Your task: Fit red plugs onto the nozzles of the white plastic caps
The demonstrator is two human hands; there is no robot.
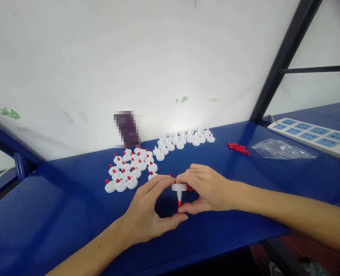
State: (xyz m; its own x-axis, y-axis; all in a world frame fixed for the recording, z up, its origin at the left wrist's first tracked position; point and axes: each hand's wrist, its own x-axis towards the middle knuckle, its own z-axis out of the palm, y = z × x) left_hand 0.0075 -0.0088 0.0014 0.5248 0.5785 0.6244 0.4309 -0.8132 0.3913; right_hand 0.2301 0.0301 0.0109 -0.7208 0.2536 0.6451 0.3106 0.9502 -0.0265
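Just below centre frame, the right hand (208, 188) pinches a white nozzle cap (179, 188) upside down, seemingly so the thumb can brace its red tip (179, 204); the left hand (145, 210) curves alongside, fingers and thumb spread, contact unclear.

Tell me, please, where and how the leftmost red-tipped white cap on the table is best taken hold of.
I would pinch that white cap by the rim of its wide base, coming from the front left. It sits with its red tip up; its front and left sides face bare table, while a neighbouring cap crowds its right.
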